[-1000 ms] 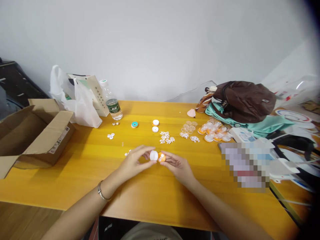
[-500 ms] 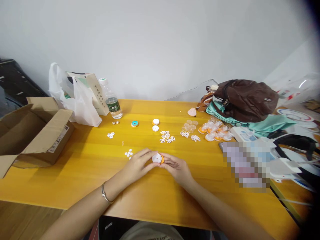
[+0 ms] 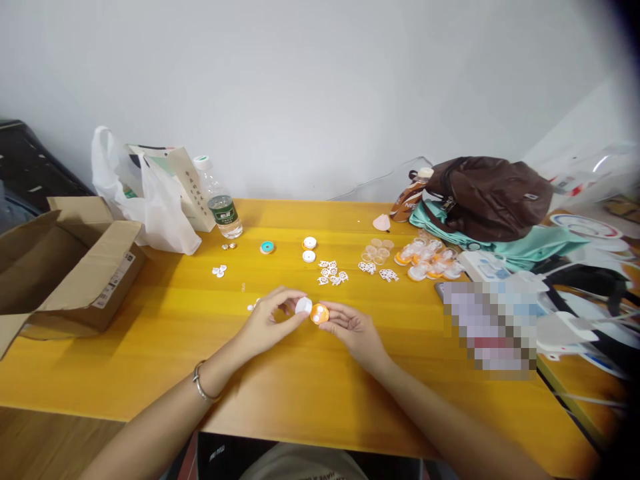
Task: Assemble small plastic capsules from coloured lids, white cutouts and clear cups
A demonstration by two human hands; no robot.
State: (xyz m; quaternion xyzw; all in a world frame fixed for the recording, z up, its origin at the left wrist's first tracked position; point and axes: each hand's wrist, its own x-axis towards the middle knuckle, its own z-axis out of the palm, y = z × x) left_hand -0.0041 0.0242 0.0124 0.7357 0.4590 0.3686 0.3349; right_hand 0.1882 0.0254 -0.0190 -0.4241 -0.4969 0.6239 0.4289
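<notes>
Over the middle of the table, my left hand (image 3: pixel 273 320) pinches a round white disc (image 3: pixel 303 306) between thumb and fingers. Close beside it, my right hand (image 3: pixel 354 331) grips an orange round case (image 3: pixel 320 314) by its right edge; pale shapes show inside the case. Several small white round pieces (image 3: pixel 253 306) lie partly hidden behind my left hand. Beyond my hands are white openwork pieces (image 3: pixel 330 273), a white round part (image 3: pixel 309 256) with another white-topped one behind it, and a teal-topped disc (image 3: pixel 267 247).
At left stand an open cardboard box (image 3: pixel 113 267), a white plastic bag (image 3: pixel 167 217) and a water bottle (image 3: pixel 224 212). At right lie clear rings (image 3: pixel 377 252), orange-and-clear cases (image 3: pixel 430 259), a brown bag (image 3: pixel 495 200), a pixelated flat object (image 3: pixel 487 330) and a white power strip (image 3: pixel 483 267).
The white disc, earlier in front of the orange case, has moved left off it with my left hand. The inside of the case now shows in my right hand.
</notes>
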